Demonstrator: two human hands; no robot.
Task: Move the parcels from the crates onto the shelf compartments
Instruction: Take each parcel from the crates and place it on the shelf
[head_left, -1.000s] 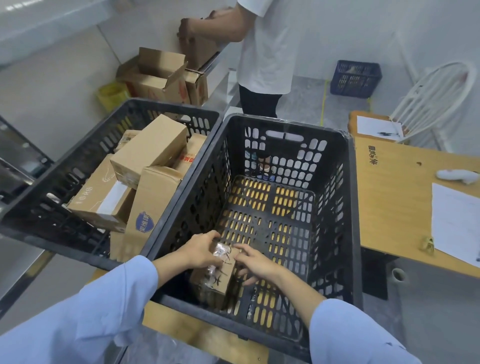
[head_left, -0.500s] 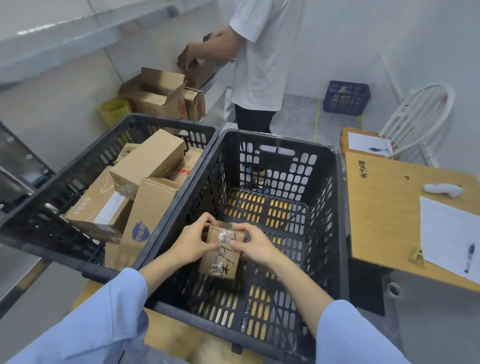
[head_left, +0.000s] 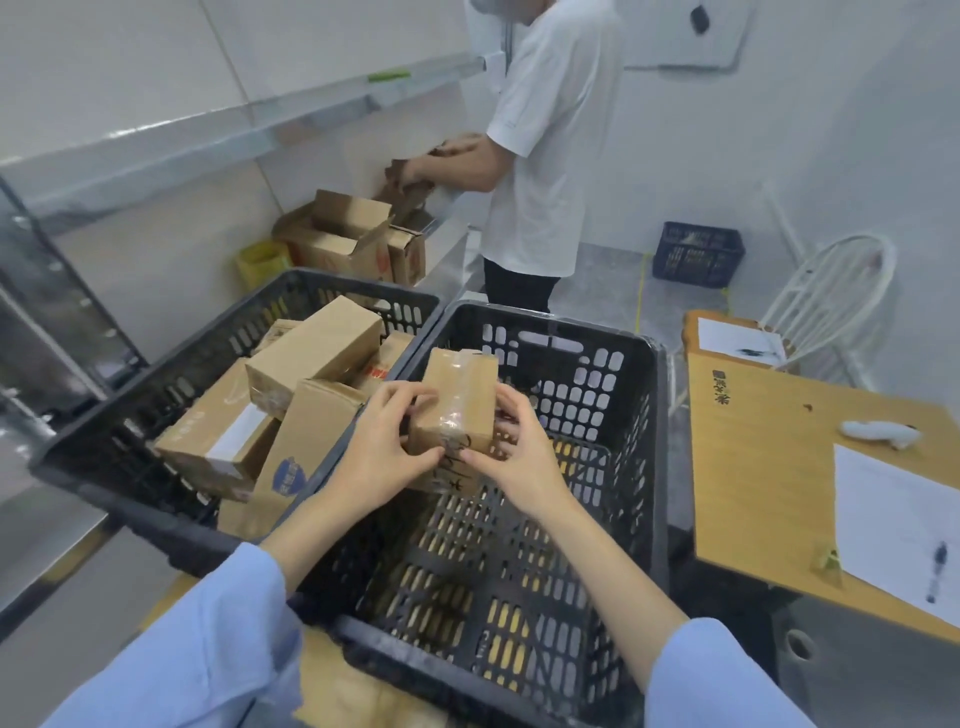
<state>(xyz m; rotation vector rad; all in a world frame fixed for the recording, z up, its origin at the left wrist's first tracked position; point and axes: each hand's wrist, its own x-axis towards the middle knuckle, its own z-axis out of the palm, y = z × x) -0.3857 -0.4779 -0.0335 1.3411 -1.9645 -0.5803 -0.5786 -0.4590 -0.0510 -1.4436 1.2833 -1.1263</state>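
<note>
Over crate (head_left: 618, 431), parcel (head_left: 457, 400) between gripping fingers (head_left: 396, 396)

Right-hand crate (head_left: 658, 467) on wooden board (head_left: 332, 691)

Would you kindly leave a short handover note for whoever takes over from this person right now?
Hands: left hand grips the small taped parcel by its left side; right hand grips its right side.
The parcel is held over the right crate, where nothing else shows.
The left crate holds several parcels.
Done: right crate apparently emptied.
Left: place this parcel on the shelf, then clear the left crate.
</note>
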